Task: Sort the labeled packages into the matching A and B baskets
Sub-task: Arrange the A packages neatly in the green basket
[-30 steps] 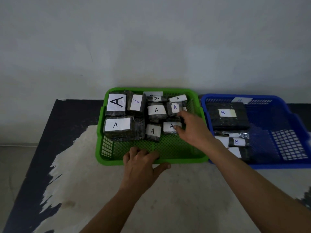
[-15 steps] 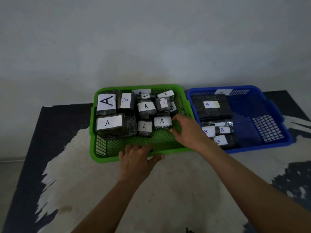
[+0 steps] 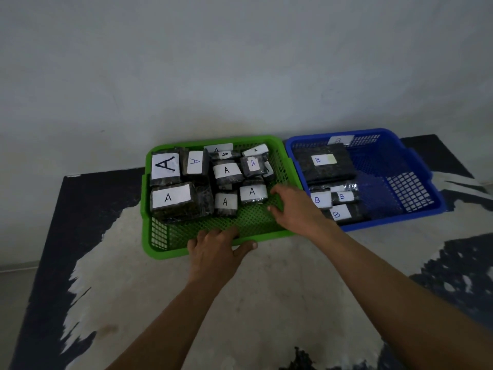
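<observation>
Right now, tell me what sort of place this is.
Probably a makeshift sorting station: green basket of A-labelled packages, blue basket of B-labelled packages, both on a worn table against a bare wall.

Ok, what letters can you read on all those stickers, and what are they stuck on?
"A": black or blue, on white labels of the A packages in the green basket.
"B": blue, on white labels of four B packages in the blue basket.
Too blurred to read: the tag on the blue basket's back wall.
</observation>
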